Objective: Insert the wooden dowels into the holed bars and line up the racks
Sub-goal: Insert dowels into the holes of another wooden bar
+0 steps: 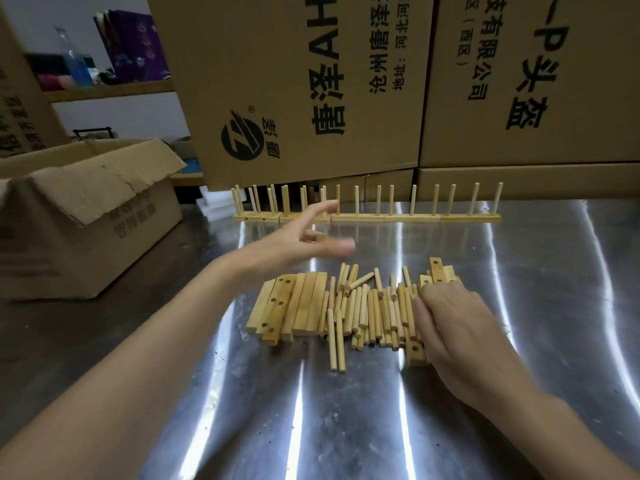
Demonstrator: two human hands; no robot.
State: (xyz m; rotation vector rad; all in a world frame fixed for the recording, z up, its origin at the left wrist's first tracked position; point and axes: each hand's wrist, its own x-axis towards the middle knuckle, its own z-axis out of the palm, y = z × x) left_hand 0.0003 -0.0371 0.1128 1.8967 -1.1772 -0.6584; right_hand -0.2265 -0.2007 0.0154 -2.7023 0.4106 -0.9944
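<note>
A heap of loose wooden dowels point(374, 310) lies in the middle of the steel table point(346, 410). Several holed bars point(291, 306) lie side by side at its left, and more bars point(437, 270) at its right. My right hand point(453, 327) rests on the right end of the heap, its fingers over the dowels and a bar point(415, 351). My left hand point(304, 237) hovers blurred above the table, fingers spread and holding nothing, between the heap and the row of finished racks point(367, 216). The racks stand end to end at the back, dowels upright.
Large printed cardboard boxes point(311, 84) form a wall right behind the racks. An open cardboard box point(86, 216) stands at the left of the table. Shelves with bags and a bottle are at the far left.
</note>
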